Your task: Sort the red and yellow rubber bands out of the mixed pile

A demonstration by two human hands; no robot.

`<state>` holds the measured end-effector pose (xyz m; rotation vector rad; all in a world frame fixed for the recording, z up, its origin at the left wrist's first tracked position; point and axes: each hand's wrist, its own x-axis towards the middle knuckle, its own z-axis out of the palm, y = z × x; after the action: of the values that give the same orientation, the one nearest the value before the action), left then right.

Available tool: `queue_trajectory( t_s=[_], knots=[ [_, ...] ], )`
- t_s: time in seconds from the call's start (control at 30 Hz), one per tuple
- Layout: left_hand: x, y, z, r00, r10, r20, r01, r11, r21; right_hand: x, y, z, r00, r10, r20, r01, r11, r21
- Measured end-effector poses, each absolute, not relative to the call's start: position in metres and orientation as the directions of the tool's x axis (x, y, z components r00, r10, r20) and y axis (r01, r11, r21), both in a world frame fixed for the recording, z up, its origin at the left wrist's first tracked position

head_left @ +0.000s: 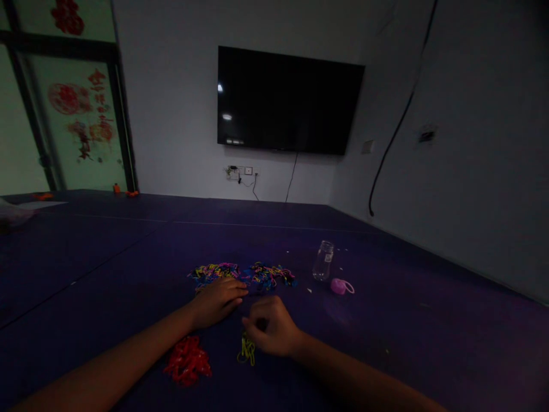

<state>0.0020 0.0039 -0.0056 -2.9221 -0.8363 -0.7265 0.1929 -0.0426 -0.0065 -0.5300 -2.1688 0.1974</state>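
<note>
My left hand (221, 300) lies palm down with its fingers stretched out at the near edge of a mixed-colour pile of rubber bands (217, 271). Just right of that pile spreads a second mixed pile of rubber bands (271, 276). My right hand (271, 325) is curled, thumb toward the fingers, above a few yellow rubber bands (246, 350). Whatever it holds, if anything, is hidden by the fingers. Below my left wrist sits a heap of red rubber bands (189, 361).
A clear bottle (323, 261) stands uncapped to the right, with a pink looped lid (338, 286) beside it. Small white scraps dot the purple surface (386, 320). Orange items lie far left. A television (287, 103) hangs on the wall behind.
</note>
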Motion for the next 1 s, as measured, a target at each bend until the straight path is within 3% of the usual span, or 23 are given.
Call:
queue_trajectory(
  t_s=[0.27,0.43,0.77,0.9,1.0],
  knots=[
    [0.003,0.0,-0.001,0.75,0.515,0.415,0.525,-0.845,0.101,0.191,-0.049,-0.004,-0.633,0.259,0.73,0.269,0.957,-0.106],
    [0.003,0.001,-0.001,0.747,0.518,0.418,0.525,-0.844,0.109,0.192,-0.049,-0.005,-0.662,0.24,0.71,0.247,0.964,-0.095],
    [0.001,0.0,-0.003,0.739,0.51,0.44,0.504,-0.852,0.141,0.194,-0.052,0.002,-0.577,0.349,0.739,0.264,0.935,-0.236],
    [0.001,0.003,-0.005,0.74,0.51,0.438,0.5,-0.853,0.147,0.203,-0.039,0.002,-0.51,0.466,0.723,0.413,0.87,-0.269],
    [0.003,0.003,-0.006,0.733,0.53,0.427,0.532,-0.837,0.127,0.216,-0.019,0.001,-0.461,0.546,0.699,0.601,0.772,-0.207]
  ],
)
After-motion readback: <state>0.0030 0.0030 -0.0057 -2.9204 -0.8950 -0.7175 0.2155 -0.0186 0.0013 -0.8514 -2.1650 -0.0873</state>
